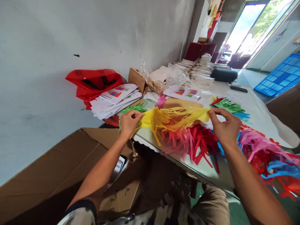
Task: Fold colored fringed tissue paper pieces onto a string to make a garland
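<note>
A fringed yellow paper or plastic streamer (173, 118) stretches across the table between my hands. My left hand (130, 123) pinches its left end with the fingers and thumb, just over a green fringed streamer (134, 109). My right hand (223, 126) pinches the right end. Below the yellow strip lies a heap of red and pink fringed streamers (189, 140). More streamers in pink, red and blue (264, 150) spread out to the right of my right hand, and a green one (228, 106) lies beyond it.
A stack of printed white sheets (114, 100) and a red plastic bag (93, 82) lie against the wall. Farther along the table are bundled papers (199, 70) and a dark cushion (223, 75). An open cardboard box (58, 162) stands at the left, and a blue crate (278, 76) stands at the right.
</note>
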Available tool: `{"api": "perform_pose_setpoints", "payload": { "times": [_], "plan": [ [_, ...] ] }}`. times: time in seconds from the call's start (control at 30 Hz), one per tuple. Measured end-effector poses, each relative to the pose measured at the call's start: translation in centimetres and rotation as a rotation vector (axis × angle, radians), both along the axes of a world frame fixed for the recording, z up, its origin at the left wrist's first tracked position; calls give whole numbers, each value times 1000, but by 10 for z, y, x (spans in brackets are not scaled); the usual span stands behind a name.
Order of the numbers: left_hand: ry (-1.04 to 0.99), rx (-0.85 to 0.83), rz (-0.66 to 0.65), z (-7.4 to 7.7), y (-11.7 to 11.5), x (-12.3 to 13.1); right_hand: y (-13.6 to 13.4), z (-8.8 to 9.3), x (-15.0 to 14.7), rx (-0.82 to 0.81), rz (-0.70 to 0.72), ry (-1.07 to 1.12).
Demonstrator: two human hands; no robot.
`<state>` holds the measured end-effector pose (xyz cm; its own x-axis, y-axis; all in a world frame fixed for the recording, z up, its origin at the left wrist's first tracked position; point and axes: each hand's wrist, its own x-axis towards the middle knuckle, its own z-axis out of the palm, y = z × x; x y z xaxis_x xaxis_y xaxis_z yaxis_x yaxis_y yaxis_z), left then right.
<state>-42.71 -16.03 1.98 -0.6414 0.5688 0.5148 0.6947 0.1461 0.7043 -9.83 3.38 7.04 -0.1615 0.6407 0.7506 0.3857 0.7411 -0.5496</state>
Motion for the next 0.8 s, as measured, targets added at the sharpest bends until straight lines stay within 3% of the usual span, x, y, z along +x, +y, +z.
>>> {"api": "perform_pose_setpoints", "payload": {
  "times": [0.1,0.27,0.43,0.63,0.8],
  "plan": [
    [-1,-31,7,8,0,-3,-1,5,7,9,-20,6],
    [-276,-46,-136,13,3,-18,-6,11,17,41,-8,36],
    [-370,-89,-231,16,11,-26,-17,12,21,68,-4,-3],
    [-141,-104,-226,33,17,-29,-24,12,27,82,-5,-14],
    [-63,-158,-162,26,22,-30,-30,17,32,86,-27,10]
  ]
}}
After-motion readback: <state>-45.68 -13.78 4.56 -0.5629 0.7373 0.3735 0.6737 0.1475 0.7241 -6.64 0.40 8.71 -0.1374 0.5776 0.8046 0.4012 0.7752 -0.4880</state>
